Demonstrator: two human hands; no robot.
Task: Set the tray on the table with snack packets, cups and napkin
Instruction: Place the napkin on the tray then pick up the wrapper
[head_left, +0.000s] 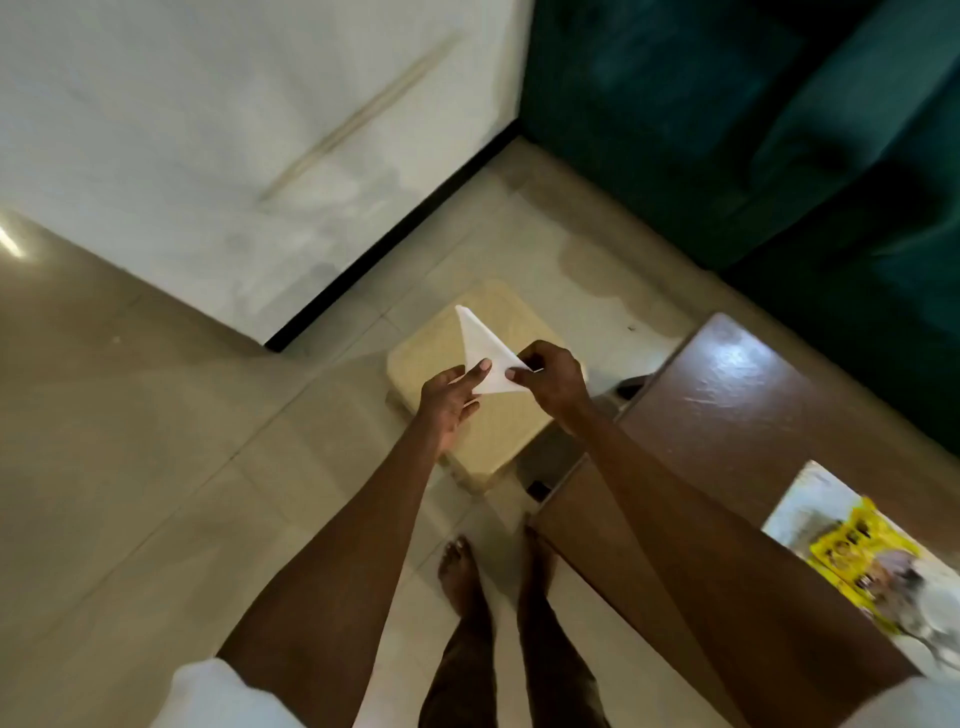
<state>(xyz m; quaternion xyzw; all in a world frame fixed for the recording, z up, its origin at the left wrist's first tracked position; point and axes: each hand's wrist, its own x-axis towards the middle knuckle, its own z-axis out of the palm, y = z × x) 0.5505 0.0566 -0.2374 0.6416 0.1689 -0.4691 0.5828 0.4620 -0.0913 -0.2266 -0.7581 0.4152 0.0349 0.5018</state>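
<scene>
napkin (480, 343), folded into a triangle, hangs above the stool (498, 441) beside the table (727, 410). i see my left hand (449, 402) pinch its near edge, my right hand (553, 387) pinch its right corner. the tray (795, 512) holds a yellow packet (857, 545).

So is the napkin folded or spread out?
Folded: the white napkin forms a pointed triangle, pinched by the left hand and right hand.

One wide-angle view, worn on the person's head, looks steeply down at the floor (156, 467) from standing height. The beige stool (498, 441) sits near mid-frame, well below the lens. Right of the stool runs the brown surface (727, 415), and beyond it to the left is a white wall (208, 130).
</scene>
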